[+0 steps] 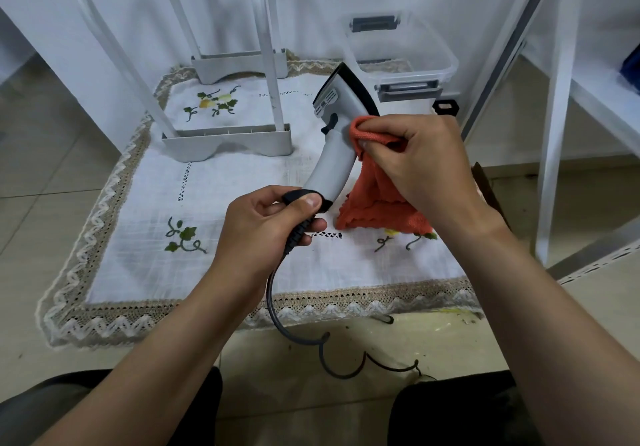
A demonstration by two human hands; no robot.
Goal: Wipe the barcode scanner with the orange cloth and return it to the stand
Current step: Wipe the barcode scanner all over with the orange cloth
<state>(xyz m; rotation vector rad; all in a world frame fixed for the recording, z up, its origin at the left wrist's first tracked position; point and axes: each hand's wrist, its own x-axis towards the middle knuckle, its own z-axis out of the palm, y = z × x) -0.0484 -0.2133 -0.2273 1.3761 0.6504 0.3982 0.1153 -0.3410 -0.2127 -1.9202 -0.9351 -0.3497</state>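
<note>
Left hand (266, 227) curled round barcode scanner (333, 165) handle base | right hand (419, 161) pinching orange cloth (375, 204) against it

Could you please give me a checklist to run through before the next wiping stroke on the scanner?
1. Grip of the left hand on the base of the grey and black plastic barcode scanner: ok.
2. The right hand pinches the orange ribbed cloth against the scanner's neck: ok.
3. The dark cable hangs slack off the table edge: ok.
4. Scan window clean: cannot tell, it faces away.
5. The stand is free for the return: cannot tell.
</note>
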